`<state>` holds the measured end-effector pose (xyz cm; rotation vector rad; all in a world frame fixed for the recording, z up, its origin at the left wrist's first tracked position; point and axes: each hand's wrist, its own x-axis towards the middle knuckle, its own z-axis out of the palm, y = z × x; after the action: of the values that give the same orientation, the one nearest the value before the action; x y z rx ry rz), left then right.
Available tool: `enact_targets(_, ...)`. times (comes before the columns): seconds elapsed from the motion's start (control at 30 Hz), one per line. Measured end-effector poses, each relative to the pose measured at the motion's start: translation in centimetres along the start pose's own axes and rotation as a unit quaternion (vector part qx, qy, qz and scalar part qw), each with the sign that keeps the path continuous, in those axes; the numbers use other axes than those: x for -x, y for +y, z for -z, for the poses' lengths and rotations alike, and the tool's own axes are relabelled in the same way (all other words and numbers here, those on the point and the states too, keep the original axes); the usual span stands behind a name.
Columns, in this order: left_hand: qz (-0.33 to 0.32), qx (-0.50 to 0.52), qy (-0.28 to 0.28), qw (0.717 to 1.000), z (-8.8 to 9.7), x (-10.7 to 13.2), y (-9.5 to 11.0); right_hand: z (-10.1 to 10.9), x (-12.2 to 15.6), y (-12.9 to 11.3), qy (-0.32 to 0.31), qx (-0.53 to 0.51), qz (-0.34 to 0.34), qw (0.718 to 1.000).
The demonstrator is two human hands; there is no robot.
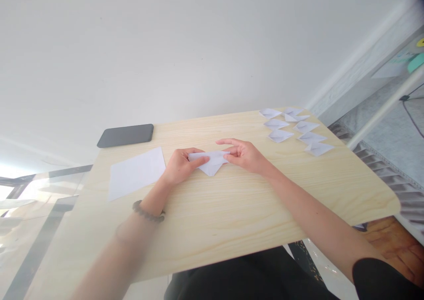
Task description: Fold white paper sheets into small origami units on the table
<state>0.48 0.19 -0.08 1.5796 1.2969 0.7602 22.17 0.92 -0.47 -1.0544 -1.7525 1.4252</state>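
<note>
A partly folded sheet of white paper is held between my two hands above the middle of the table. Its upper edge runs straight from hand to hand, and a pointed flap hangs down toward me. My left hand pinches the paper's left end, thumb on the front and fingers behind. At the right end, my right hand grips the paper between thumb and fingers, with the index finger stretched out above it. The fingers behind the paper are partly hidden.
Left of my hands lies a flat white paper sheet, with a dark phone behind it. Several folded paper pieces stand in rows at the table's back right. A white wall rises behind the table.
</note>
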Motion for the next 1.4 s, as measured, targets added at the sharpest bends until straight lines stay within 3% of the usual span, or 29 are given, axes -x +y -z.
enact_targets(0.23,0.001,0.01,-0.037,0.999,0.5,-0.1,0.1,1.1,0.1,0.4,-0.081,-0.057,-0.011,0.995)
enact_targets(0.63,-0.002,0.001,0.025,1.0,0.1,0.0,0.1,0.3,0.0,0.1,-0.081,-0.095,-0.017,0.992)
enact_targets(0.9,-0.009,0.004,0.016,1.0,0.2,0.0,-0.2,0.0,-0.3,0.6,0.066,0.027,-0.022,0.997)
enact_targets(1.03,-0.019,0.054,0.006,0.998,0.1,-0.2,-0.6,0.3,-0.3,0.8,0.142,0.095,0.02,0.985)
enact_targets(1.13,-0.047,0.065,0.025,0.996,0.0,-0.2,-0.8,0.3,-0.3,0.7,0.162,0.111,0.049,0.979)
enact_targets(1.27,-0.141,-0.033,0.11,0.983,0.4,-0.1,-0.8,0.1,-0.2,0.7,0.151,0.115,0.127,0.974)
enact_targets(1.4,-0.264,-0.171,0.085,0.945,1.0,-0.2,-1.4,0.3,-0.5,1.1,0.115,0.223,0.2,0.947)
